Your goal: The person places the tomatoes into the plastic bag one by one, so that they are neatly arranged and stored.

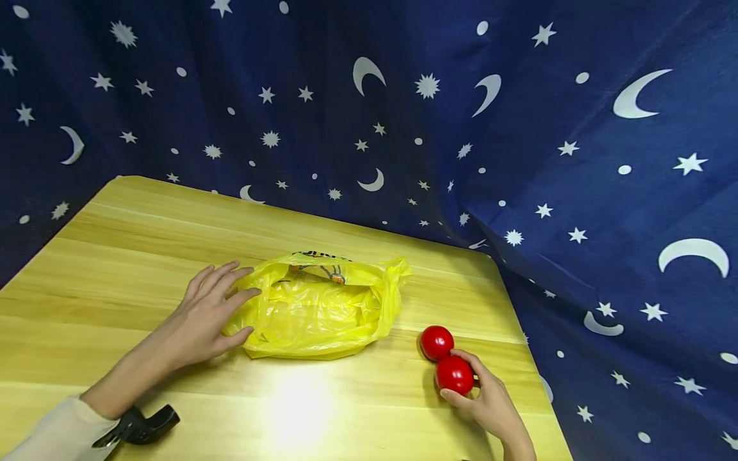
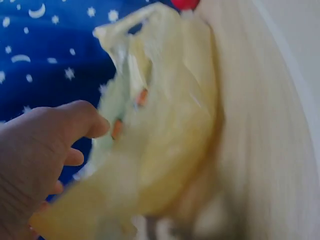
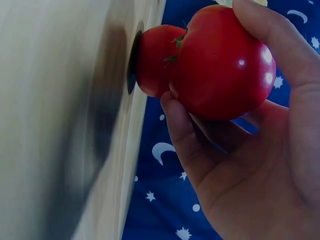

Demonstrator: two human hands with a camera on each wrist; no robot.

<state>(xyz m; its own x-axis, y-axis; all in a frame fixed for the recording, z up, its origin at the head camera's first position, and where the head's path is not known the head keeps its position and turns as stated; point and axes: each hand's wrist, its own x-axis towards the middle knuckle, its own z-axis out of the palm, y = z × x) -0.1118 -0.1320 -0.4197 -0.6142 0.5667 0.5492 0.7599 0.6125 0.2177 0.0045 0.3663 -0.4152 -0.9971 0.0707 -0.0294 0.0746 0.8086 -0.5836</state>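
Observation:
A tomato (image 1: 454, 375) is gripped between the thumb and fingers of my right hand (image 1: 490, 400), near the table's right side. Just beyond it, a second red tomato (image 1: 436, 342) rests on the table; green stem bits show between the two in the right wrist view, where the held tomato (image 3: 225, 65) overlaps the other tomato (image 3: 155, 60). My left hand (image 1: 210, 314) has its fingers loosely spread at the left edge of a yellow plastic bag (image 1: 311, 346). The bag lies with its mouth gaping upward, printing on its far side. In the blurred left wrist view, the bag (image 2: 170, 130) stands beside that hand (image 2: 50, 145).
The light wooden table (image 1: 173, 224) carries a bright glare spot in front of the bag. A dark blue curtain (image 1: 323, 115) with white moons and stars hangs along the far and right edges. A black wrist strap (image 1: 141, 426) sits by the left sleeve.

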